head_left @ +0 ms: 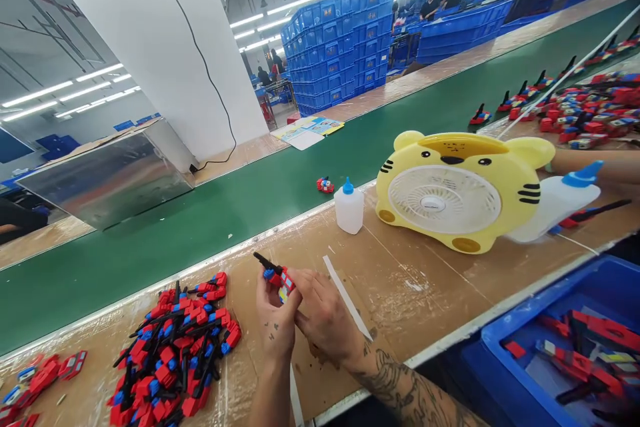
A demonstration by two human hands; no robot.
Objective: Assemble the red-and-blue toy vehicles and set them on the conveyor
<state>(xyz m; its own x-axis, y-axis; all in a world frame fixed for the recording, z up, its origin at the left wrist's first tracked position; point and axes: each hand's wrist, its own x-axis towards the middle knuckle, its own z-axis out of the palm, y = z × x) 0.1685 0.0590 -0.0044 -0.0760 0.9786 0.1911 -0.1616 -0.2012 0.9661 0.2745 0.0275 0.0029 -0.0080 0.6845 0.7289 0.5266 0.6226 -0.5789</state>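
Near the front middle of the bench, my left hand (277,323) holds a small red and blue toy part (284,282) with a black rod pointing up and left. My right hand (323,310) grips the same part from the right, its fingers closed on the red piece. Both hands touch at the part, and some fingertips are hidden. Left of my hands lies a pile of red, blue and black parts (175,353). Beyond them stands a white bottle with a blue cap (349,208).
A yellow tiger-faced fan (520,200) stands to the right, with another person's arm (595,165) behind it. A blue bin (505,373) is at the lower right. Past the bench runs a green conveyor (240,207) carrying a small red part (325,185). Stacked blue crates (340,47) stand beyond.
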